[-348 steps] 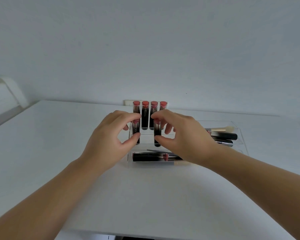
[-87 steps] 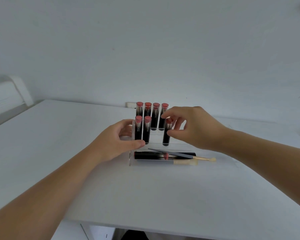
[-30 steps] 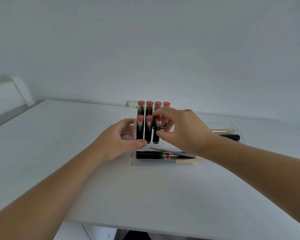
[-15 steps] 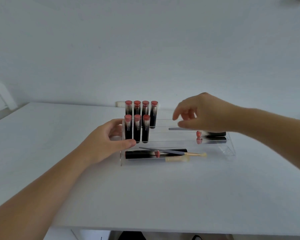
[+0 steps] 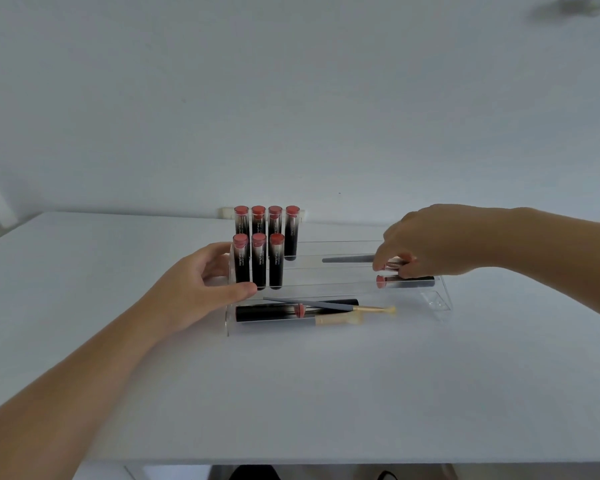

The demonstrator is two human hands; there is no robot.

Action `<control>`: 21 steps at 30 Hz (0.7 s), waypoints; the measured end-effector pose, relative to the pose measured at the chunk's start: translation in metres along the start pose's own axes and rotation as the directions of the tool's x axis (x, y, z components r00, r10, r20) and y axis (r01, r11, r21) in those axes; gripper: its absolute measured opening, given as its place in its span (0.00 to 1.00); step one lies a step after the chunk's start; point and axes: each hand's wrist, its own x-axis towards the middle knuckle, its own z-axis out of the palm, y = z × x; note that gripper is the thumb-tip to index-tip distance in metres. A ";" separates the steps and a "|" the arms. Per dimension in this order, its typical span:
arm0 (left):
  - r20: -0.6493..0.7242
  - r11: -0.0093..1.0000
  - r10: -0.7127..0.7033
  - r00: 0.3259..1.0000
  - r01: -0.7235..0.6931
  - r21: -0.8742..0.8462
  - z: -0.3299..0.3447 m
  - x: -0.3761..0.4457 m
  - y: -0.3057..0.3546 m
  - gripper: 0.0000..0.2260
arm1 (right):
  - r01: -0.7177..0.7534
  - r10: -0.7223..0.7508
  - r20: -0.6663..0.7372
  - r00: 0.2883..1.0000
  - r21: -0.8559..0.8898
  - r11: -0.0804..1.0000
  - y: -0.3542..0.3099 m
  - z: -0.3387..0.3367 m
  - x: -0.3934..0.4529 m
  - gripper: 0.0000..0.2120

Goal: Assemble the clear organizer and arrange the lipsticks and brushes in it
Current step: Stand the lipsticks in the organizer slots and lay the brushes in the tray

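1. A plain white wall (image 5: 291,98) fills the room behind a white table (image 5: 309,393), and my two bare arms reach in over the table.
2. The clear organizer (image 5: 440,299) stands mid-table, stepped in three tiers.
3. My left hand (image 5: 201,289) curls around its left end, thumb pressed along the front of the middle tier.
4. My right hand (image 5: 426,244) reaches down at the right end, fingertips pinching a lipstick there (image 5: 394,262); just below it another lipstick (image 5: 406,280) lies on its side.
5. Four lipsticks (image 5: 266,223) stand upright on the top tier, three (image 5: 259,261) on the middle one.
6. In the bottom tray lie a black lipstick (image 5: 271,311), a grey-handled brush (image 5: 326,304) and a pale brush (image 5: 340,319).
7. Another grey handle (image 5: 347,259) lies by my right fingers.
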 end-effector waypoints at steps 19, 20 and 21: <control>0.000 1.000 -0.003 1.000 0.003 0.000 0.000 0.000 -0.002 0.29 | 0.084 0.274 -0.410 0.870 0.671 0.737 -0.030 -0.019 0.020 0.05; 0.000 1.000 -0.005 1.000 0.005 0.005 0.000 0.000 -0.002 0.29 | 0.090 0.283 -0.414 0.865 0.684 0.724 -0.035 -0.019 0.024 0.05; 0.000 1.000 -0.007 1.000 0.007 0.010 0.000 0.000 -0.002 0.29 | 0.098 0.287 -0.419 0.862 0.692 0.715 -0.041 -0.018 0.027 0.06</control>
